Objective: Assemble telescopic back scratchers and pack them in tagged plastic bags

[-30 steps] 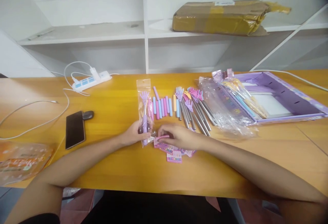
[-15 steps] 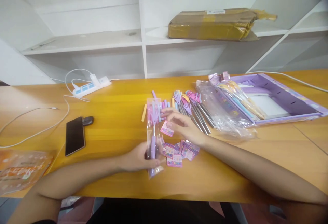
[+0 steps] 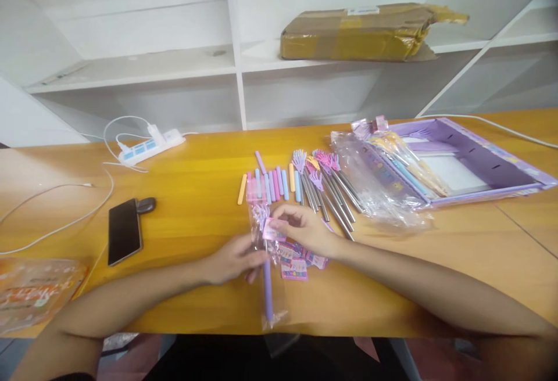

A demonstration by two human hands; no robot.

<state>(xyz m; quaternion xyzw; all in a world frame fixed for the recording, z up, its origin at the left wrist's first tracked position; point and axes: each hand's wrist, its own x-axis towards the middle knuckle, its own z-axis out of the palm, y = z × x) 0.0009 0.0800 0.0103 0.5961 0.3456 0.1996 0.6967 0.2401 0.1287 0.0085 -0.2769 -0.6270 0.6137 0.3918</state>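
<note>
My left hand (image 3: 238, 260) is closed round a clear plastic bag holding a purple back scratcher (image 3: 267, 288), its small claw head toward the far end. Between the fingers of my right hand (image 3: 303, 227) is a small pink printed card (image 3: 274, 229), held against the bag near the claw. More printed cards (image 3: 294, 269) lie in a loose pile just right of the bag. Beyond my hands are several coloured handle tubes (image 3: 278, 182) in a row. To their right, claw-headed metal rods (image 3: 333, 192) lie bunched together.
A purple display box (image 3: 488, 186) with bagged scratchers and clear bags (image 3: 370, 189) stands at the right. On the left are a phone (image 3: 125, 231), a power strip (image 3: 152, 147) with cables and an orange-printed bag (image 3: 41, 291). A taped carton (image 3: 353, 35) rests on the shelf behind.
The bagged scratcher has moved nearer to me and slightly right. My right hand has brought the card down and left onto the bag. The view has shifted slightly.
</note>
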